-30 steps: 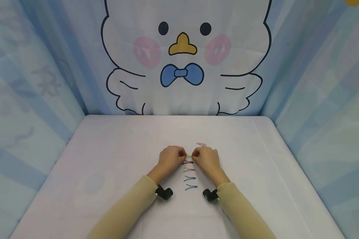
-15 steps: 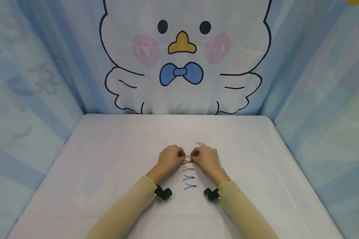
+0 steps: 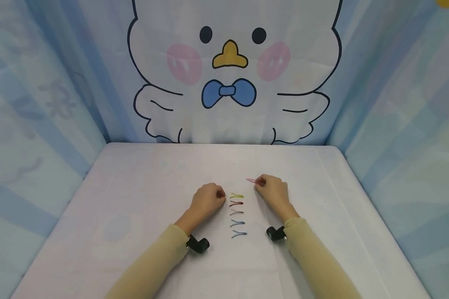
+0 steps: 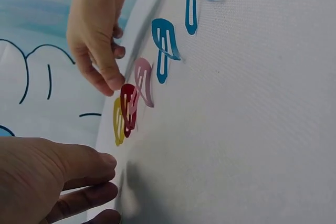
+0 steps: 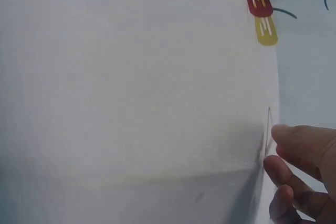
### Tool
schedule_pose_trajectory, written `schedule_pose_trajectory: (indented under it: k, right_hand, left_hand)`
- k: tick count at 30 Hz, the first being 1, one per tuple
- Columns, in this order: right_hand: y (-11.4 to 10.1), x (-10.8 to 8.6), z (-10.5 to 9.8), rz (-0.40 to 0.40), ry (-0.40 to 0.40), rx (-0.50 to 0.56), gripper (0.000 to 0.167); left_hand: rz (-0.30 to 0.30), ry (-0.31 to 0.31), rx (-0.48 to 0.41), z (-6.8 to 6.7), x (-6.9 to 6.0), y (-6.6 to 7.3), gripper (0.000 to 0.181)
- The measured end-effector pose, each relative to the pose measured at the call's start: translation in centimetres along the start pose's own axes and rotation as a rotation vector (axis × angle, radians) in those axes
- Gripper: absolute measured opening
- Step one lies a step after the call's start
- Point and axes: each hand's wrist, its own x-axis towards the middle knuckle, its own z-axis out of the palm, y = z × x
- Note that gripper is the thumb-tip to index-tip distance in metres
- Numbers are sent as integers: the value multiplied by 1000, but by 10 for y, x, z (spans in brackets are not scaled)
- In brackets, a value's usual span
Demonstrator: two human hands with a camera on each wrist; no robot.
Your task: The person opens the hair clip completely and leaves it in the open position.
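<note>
In the head view, a column of open snap hair clips lies mid-table: a yellow clip [image 3: 237,196] at the far end, then a red clip [image 3: 236,203], a dusty-pink clip [image 3: 237,212] and two blue clips [image 3: 237,223]. My left hand [image 3: 207,201] stays just left of the yellow clip, loosely curled and holding nothing. Beyond the column to the right, my right hand [image 3: 275,193] has its fingertips at a pink hair clip [image 3: 250,180]. The right wrist view shows thumb and forefinger apart beside that thin clip [image 5: 269,116]; whether they touch it is unclear.
A white cloth covers the table [image 3: 153,174]. Behind its far edge hangs a curtain [image 3: 228,120] with a cartoon print, and more curtains stand at both sides. A black wrist camera [image 3: 198,245] is on the left wrist, another [image 3: 275,234] on the right.
Both hands have let go of the yellow clip, which now lies in line with the others. My right hand moved right and away to the pink clip; my left drew back slightly left.
</note>
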Motion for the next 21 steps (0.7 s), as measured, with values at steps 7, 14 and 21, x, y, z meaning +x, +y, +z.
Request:
schedule_pose_trajectory:
  k: [7, 14, 21]
  right_hand:
    - [2, 15, 3, 34, -22, -8, 30]
    - [0, 17, 5, 36, -35, 4, 20]
    - [-5, 17, 5, 64, -44, 66, 12]
  left_hand:
    - [-23, -5, 12, -15, -12, -5, 7]
    - [-40, -12, 10, -22, -21, -7, 11]
    - [-11, 0, 37, -20, -25, -11, 12]
